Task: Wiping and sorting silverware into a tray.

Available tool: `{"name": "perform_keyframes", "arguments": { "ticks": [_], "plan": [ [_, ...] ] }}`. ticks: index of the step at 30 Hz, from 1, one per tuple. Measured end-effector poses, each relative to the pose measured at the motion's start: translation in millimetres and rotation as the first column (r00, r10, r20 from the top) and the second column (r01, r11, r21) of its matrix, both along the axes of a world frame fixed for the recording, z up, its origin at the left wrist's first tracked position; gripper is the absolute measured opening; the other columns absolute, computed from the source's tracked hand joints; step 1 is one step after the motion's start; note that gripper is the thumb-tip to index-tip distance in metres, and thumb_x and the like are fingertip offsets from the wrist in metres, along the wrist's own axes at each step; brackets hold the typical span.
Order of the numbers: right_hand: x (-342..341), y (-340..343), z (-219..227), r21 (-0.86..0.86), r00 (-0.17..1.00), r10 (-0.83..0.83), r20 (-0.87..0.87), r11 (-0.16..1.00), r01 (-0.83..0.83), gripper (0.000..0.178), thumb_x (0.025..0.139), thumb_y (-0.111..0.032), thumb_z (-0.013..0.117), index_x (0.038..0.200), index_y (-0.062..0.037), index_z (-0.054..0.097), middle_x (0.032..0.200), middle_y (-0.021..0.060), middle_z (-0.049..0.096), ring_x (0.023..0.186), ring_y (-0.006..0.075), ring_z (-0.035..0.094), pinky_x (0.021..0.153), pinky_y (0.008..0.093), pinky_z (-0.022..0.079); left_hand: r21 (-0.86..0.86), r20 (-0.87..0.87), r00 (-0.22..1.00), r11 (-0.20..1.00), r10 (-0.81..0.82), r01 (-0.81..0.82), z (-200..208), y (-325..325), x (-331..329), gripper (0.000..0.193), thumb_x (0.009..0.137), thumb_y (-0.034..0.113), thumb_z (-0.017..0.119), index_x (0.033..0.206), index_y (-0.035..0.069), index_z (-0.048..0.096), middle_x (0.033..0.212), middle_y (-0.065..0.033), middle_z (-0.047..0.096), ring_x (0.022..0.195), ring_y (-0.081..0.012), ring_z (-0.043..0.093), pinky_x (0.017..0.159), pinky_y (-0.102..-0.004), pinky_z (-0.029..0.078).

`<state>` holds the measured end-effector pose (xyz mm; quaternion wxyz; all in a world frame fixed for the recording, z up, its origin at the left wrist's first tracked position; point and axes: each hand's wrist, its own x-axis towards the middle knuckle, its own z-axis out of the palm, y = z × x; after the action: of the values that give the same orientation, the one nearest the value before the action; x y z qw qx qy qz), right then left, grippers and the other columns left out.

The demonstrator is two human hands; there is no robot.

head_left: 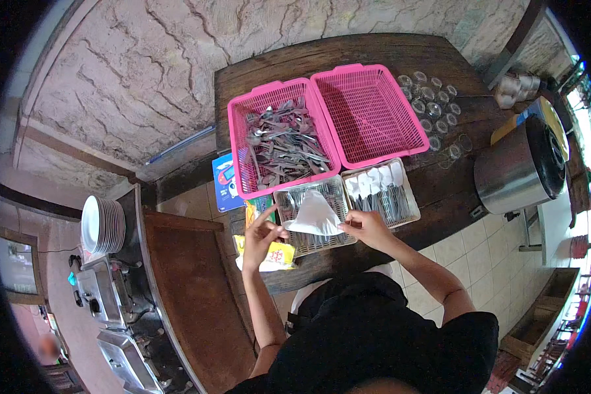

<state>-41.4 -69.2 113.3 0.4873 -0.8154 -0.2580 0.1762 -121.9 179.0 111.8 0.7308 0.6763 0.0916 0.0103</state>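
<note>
A white paper napkin (314,215) is spread between my hands, folded to a roughly triangular shape. My left hand (261,241) pinches its left corner with thumb and fingers, the index finger raised. At the right corner, my right hand (366,228) grips the napkin's edge. Below the napkin lies a light basket (349,240) with metal cutlery inside, partly hidden by the paper. To its right, another light basket (410,209) holds forks or spoons with white paper wrapped around their far ends. Behind stands a pink basket (235,152) heaped with loose spoons and forks (289,144).
A second pink basket (369,115) stands beside the first. Several clear glasses (435,108) and a large steel container (511,172) are on the right. A yellow packet (276,256) and blue packet (224,182) lie left. Stacked white plates (102,224) rest on a side counter.
</note>
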Motion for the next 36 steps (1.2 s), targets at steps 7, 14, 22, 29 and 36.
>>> {"name": "perform_keyframes", "arguments": {
  "ticks": [7, 14, 22, 29, 36],
  "plan": [
    [-1.4, -6.7, 0.3, 0.049, 0.944, 0.09, -0.318, 0.996, -0.078, 0.021, 0.077, -0.02, 0.058, 0.07, -0.0011, 0.053, 0.049, 0.0009, 0.048, 0.042, 0.0045, 0.041, 0.041, 0.023, 0.032, 0.456, 0.225, 0.958, 0.888, -0.178, 0.058, 10.0, -14.0, 16.2, 0.085, 0.052, 0.001, 0.07, 0.125, 0.017, 0.031, 0.13, -0.0068, 0.029, 0.12, -0.0231, 0.027, 0.098, -0.0432, 0.02],
    [-0.5, 1.3, 12.3, 0.216, 0.911, 0.17, -0.376, 0.972, -0.092, 0.018, 0.077, -0.018, 0.058, 0.073, -0.0006, 0.058, 0.046, -0.0017, 0.044, 0.042, 0.0035, 0.038, 0.039, 0.0208, 0.029, 0.393, 0.269, 0.943, 0.916, -0.196, 0.078, -40.3, -32.3, 20.2, 0.042, 0.06, 0.004, 0.066, 0.1, 0.004, 0.053, 0.105, -0.0084, 0.054, 0.105, -0.0209, 0.044, 0.096, -0.0349, 0.025],
    [2.2, 3.0, 10.4, 0.047, 0.966, -0.09, -0.241, 0.993, 0.104, 0.021, 0.075, -0.02, 0.06, 0.067, -0.0005, 0.058, 0.045, 0.0005, 0.045, 0.04, 0.0052, 0.037, 0.038, 0.0224, 0.029, 0.272, 0.046, 0.998, 0.962, -0.051, 0.036, -29.5, -64.2, 7.8, 0.014, 0.071, 0.005, 0.063, 0.082, -0.003, 0.061, 0.071, -0.0043, 0.061, 0.065, -0.0062, 0.052, 0.06, -0.0224, 0.043],
    [-10.8, 21.9, 5.8, -0.093, 0.836, -0.266, 0.481, 0.932, 0.35, 0.021, 0.07, -0.024, 0.062, 0.067, -0.0041, 0.054, 0.051, 0.0065, 0.051, 0.042, 0.0184, 0.049, 0.04, 0.0283, 0.035, 0.408, 0.064, 0.994, 0.906, 0.092, -0.111, -28.4, -78.2, -1.1, 0.013, 0.074, 0.011, 0.059, 0.08, 0.0, 0.062, 0.057, -0.0068, 0.057, 0.049, -0.0056, 0.046, 0.046, -0.0231, 0.037],
    [-24.1, 26.6, -3.3, -0.132, 0.704, -0.166, 0.691, 0.928, 0.349, 0.02, 0.072, -0.028, 0.058, 0.067, -0.0107, 0.049, 0.054, 0.0016, 0.049, 0.047, 0.0168, 0.052, 0.039, 0.0285, 0.038, 0.533, 0.213, 0.968, 0.815, 0.13, -0.226, -3.5, -84.4, 5.4, 0.011, 0.07, 0.011, 0.062, 0.073, 0.001, 0.062, 0.061, -0.0097, 0.056, 0.046, -0.0213, 0.05, 0.047, -0.0293, 0.04]
  ]
}}
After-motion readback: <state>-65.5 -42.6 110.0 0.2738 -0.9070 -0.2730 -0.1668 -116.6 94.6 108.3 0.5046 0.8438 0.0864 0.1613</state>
